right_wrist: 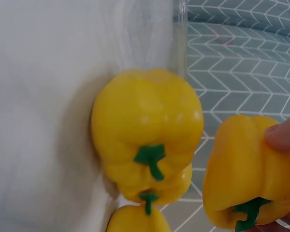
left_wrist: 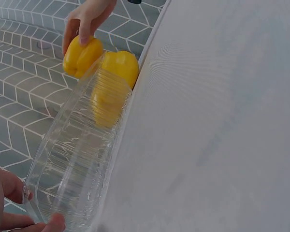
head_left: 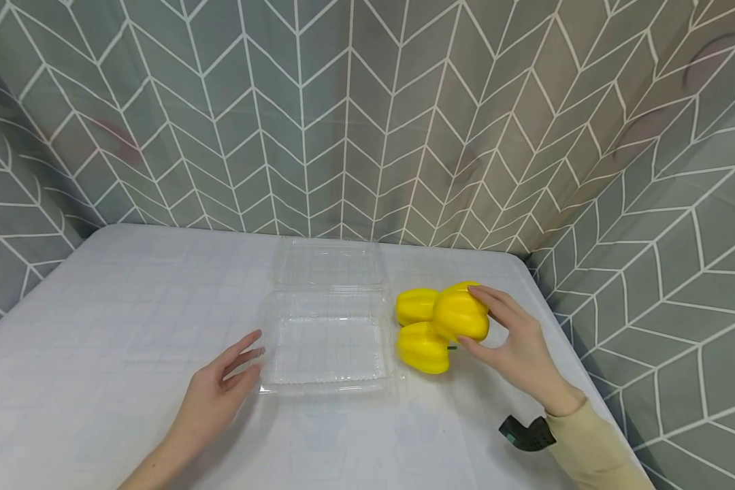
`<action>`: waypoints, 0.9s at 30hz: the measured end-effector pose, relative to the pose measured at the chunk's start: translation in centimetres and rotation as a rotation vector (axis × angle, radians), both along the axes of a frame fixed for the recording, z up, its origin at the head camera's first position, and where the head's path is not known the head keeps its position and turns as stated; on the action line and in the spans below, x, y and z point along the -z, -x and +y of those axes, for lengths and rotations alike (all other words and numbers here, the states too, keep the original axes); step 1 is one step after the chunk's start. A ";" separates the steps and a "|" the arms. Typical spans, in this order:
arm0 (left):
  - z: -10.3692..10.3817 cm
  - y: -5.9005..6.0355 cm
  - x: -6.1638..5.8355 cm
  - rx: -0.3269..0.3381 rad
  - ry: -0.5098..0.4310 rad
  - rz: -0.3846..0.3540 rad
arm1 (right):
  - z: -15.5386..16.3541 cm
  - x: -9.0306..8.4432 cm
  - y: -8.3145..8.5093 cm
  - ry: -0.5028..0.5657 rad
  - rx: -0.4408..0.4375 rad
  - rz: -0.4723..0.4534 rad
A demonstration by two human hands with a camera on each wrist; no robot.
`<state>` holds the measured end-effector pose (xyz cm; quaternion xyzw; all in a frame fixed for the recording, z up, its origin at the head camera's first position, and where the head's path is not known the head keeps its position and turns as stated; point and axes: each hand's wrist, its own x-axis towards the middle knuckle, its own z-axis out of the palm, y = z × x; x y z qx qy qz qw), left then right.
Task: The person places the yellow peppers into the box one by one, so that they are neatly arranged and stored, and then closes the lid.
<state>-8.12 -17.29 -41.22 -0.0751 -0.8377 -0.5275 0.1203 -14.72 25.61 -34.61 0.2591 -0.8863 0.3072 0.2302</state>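
Note:
A yellow bell pepper (right_wrist: pixel 241 169) with a green stem is held between the thumb and fingers of my right hand (head_left: pixel 517 344), raised beside the clear container. Under and around it lie more yellow bell peppers, one at the front (head_left: pixel 422 348) and one behind it (head_left: pixel 415 306); the right wrist view shows three apart from the held one. A clear plastic container (head_left: pixel 331 389) with its lid (head_left: pixel 327 262) folded back stands left of the peppers. My left hand (head_left: pixel 217 388) touches the container's left side with loosely extended fingers.
A white cloth covers the table (head_left: pixel 128 306). Grey curtains (head_left: pixel 318 122) with a white zigzag pattern hang behind it and at both sides. A black band (head_left: pixel 528 433) sits at the right wrist, by a beige sleeve (head_left: pixel 594 446).

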 end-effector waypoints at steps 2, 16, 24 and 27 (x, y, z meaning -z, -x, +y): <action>0.0 0.0 0.0 0.004 -0.002 0.000 | -0.6 -0.2 0.1 0.005 -0.014 -0.006; 0.0 0.2 0.1 0.000 0.029 -0.001 | -4.2 -0.2 0.3 0.067 -0.085 -0.038; 0.0 0.1 0.2 -0.012 0.039 0.010 | -6.8 -0.2 0.5 0.050 -0.112 -0.062; 0.0 0.1 0.2 -0.012 0.042 0.015 | -7.9 0.0 0.7 0.049 -0.129 -0.064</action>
